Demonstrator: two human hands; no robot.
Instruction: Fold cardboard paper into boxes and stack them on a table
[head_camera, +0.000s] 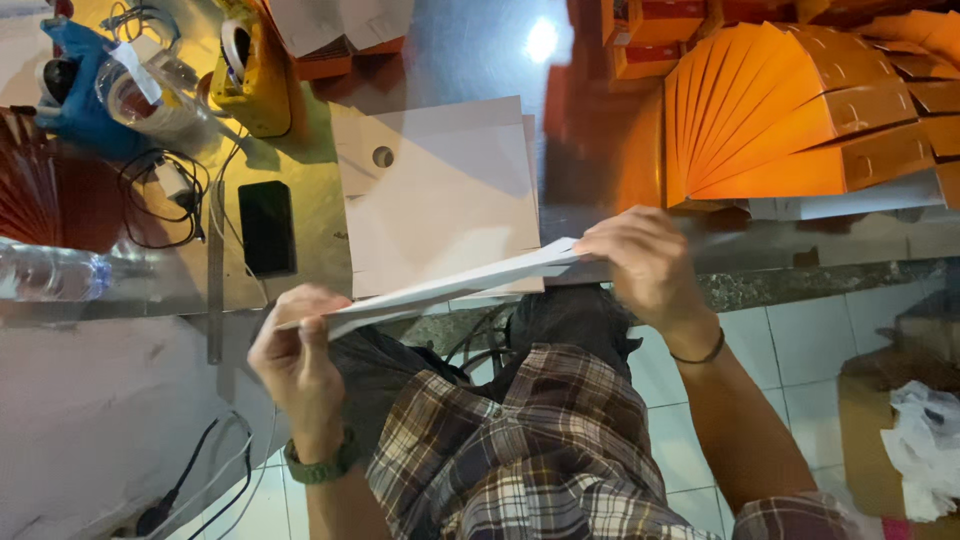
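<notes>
I see my left hand and right hand each pinching 1 end of the flat white cardboard sheet spanning between them (edge-on); I'd keep both grips level.

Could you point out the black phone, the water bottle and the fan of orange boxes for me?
Black phone (266, 227): head view, middle of its dark screen.
Water bottle (50, 272): head view, clear body.
Fan of orange boxes (790, 110): head view, middle of the spread.
</notes>
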